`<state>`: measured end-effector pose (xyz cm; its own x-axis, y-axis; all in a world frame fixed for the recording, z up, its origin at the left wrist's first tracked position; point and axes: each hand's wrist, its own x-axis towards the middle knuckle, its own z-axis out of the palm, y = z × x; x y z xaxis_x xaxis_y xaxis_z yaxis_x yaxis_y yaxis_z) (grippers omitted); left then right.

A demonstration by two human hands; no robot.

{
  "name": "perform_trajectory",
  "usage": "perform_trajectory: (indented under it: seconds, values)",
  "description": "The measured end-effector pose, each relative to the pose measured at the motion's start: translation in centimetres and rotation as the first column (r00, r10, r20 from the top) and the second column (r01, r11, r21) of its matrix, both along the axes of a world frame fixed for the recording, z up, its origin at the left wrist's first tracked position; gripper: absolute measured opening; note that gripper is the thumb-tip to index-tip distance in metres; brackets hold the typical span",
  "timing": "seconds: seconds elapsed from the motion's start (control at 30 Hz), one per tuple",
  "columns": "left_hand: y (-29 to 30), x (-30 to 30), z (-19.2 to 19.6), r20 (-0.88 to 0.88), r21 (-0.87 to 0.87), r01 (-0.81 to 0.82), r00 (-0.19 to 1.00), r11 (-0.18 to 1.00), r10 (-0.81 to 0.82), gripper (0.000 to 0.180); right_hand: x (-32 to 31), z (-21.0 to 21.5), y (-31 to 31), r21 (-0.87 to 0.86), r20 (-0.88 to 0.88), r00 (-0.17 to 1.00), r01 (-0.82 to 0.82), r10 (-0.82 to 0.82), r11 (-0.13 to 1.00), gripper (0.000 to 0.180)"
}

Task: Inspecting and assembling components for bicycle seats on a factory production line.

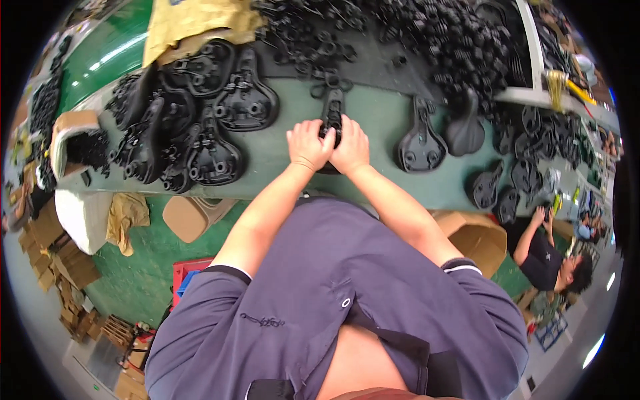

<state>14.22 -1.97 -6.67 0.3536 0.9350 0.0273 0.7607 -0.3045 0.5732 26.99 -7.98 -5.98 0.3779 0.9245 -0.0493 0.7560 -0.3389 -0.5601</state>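
A black bicycle saddle (pixel 335 101) lies on the green worktable (pixel 293 150) in front of me, its narrow nose pointing away. My left hand (pixel 308 142) closes on its near part from the left, and my right hand (pixel 351 143) from the right. The two thumbs meet over a dark part at the middle, too small to make out. Most of the saddle's wide end is hidden under my hands. Right of my hands, another saddle (pixel 421 143) rests underside up, beside one with its smooth cover (pixel 465 130) showing.
Several upturned saddles (pixel 247 100) crowd the table's left. Heaps of small black parts (pixel 460 50) fill the far side, near yellow wrapping (pixel 193 30). Cardboard boxes (pixel 477 237) stand below the near edge. At the right, a co-worker (pixel 543 260) handles something dark.
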Motion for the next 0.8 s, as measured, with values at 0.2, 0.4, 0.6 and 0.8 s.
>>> perform_trajectory:
  seconds: [0.2, 0.4, 0.6, 0.8]
  values:
    - [1.3, -3.2, -0.2, 0.319, -0.500, -0.091, 0.905, 0.861, 0.280, 0.056, 3.9, 2.1, 0.7, -0.403, -0.385, 0.920, -0.103, -0.066, 0.909, 0.114]
    - [-1.4, -9.5, 1.2, 0.107, -0.993, 0.055, 0.824, 0.109, 0.556, 0.054, 4.2, 3.7, 1.6, -0.427, -0.485, 0.869, -0.135, -0.101, 0.894, 0.093]
    - [-2.7, -10.7, 5.3, 0.437, -0.899, 0.103, 0.210, 0.425, 0.875, 0.039, -2.8, 12.7, 8.6, -0.022, -0.588, 0.779, -0.284, 0.218, 0.959, 0.081]
    - [7.6, -16.4, 5.2, 0.575, -0.769, 0.168, -0.240, 0.617, 0.782, 0.031, -6.1, 15.3, 14.3, 0.278, -0.402, 0.803, -0.349, 0.439, 0.895, 0.061]
